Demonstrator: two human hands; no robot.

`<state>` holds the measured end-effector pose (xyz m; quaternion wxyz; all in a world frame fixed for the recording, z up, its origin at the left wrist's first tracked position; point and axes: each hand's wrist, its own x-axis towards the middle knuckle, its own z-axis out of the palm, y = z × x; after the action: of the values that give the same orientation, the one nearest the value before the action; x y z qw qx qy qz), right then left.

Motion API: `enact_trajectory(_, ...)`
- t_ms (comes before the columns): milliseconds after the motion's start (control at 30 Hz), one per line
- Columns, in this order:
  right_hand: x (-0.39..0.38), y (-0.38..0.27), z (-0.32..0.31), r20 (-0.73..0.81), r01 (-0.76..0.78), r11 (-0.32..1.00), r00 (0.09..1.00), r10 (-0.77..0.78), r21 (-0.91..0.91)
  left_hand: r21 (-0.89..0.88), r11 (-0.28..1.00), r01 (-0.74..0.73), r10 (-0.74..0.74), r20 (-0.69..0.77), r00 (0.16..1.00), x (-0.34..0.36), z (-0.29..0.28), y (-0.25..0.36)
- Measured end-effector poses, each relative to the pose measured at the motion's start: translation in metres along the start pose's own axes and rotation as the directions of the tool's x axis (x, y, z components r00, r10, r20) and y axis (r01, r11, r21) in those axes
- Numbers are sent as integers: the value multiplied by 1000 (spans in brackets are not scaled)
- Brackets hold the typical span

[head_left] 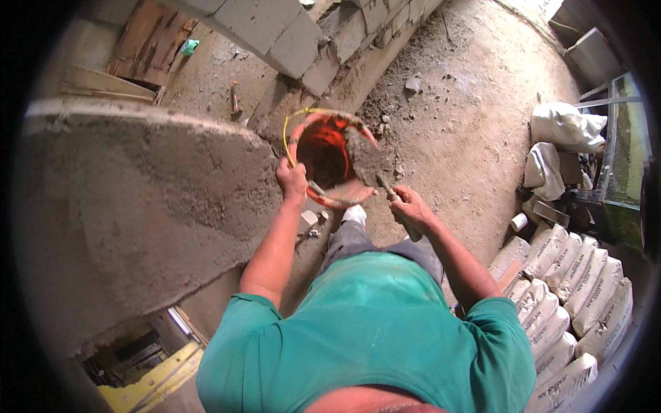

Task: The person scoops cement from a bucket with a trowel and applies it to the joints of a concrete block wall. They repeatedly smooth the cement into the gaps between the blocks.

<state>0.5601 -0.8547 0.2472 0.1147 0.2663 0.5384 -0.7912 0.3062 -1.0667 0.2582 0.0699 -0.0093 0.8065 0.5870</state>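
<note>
An orange bucket (333, 201) hangs or stands tilted in front of me; its inside is dark, with mortar smeared on the rim. My left hand (292, 180) is closed at the bucket's near left side, gripping its yellow handle (286, 138). In my right hand (411, 206) is a masonry trowel (366, 157), held by its handle. Wet grey mortar coats the trowel's blade, which lies over the right part of the bucket's mouth. How much mortar is inside the bucket I cannot tell.
A rough grey plastered wall (151, 213) runs along my left. Ahead stands a block wall (275, 38), with a hammer-like tool (235, 98) on the ground beside it. Stacked cement bags (571, 275) fill the lower right, white sacks (566, 127) above them. Rubble (413, 84) dots the floor.
</note>
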Motion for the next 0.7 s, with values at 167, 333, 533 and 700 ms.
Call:
enact_trajectory(167,122,37,18,-529,395,911,751,-396,-121,145,985,92,-108,105,989,24,-8,-42)
enact_trajectory(333,201,-23,65,-819,707,702,453,-353,89,447,894,31,-154,241,958,43,-40,-72)
enact_trajectory(533,325,-71,114,-848,620,784,395,-353,-38,507,858,-82,-164,421,892,61,-56,-98)
enact_trajectory(700,318,-129,147,-751,378,925,599,-279,-41,375,926,38,-185,366,912,67,-67,-104)
